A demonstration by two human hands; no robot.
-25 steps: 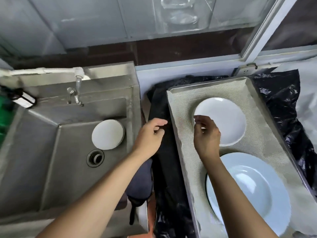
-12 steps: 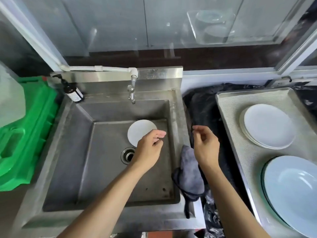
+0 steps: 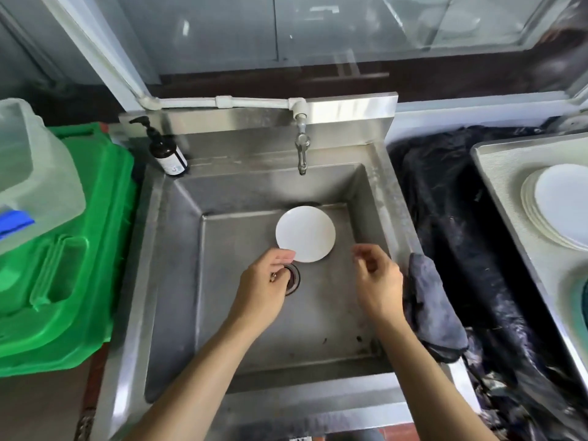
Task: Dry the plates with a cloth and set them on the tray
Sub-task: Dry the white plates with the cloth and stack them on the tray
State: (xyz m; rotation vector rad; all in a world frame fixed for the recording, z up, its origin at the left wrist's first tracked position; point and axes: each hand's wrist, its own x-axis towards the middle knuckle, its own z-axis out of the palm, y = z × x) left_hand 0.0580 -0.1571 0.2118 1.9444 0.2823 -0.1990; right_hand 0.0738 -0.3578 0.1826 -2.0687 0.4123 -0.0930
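Both hands are now coming over the sink (image 3: 178,281), away from the tray (image 3: 496,198) where they were a second ago. The left hand (image 3: 264,284) is reaching the last small plate (image 3: 305,233), fingers loosely curled, seemingly not gripping yet. The right hand (image 3: 377,278) is hovering empty beside the grey cloth (image 3: 429,307). Dried plates (image 3: 560,208) are sitting stacked on the tray.
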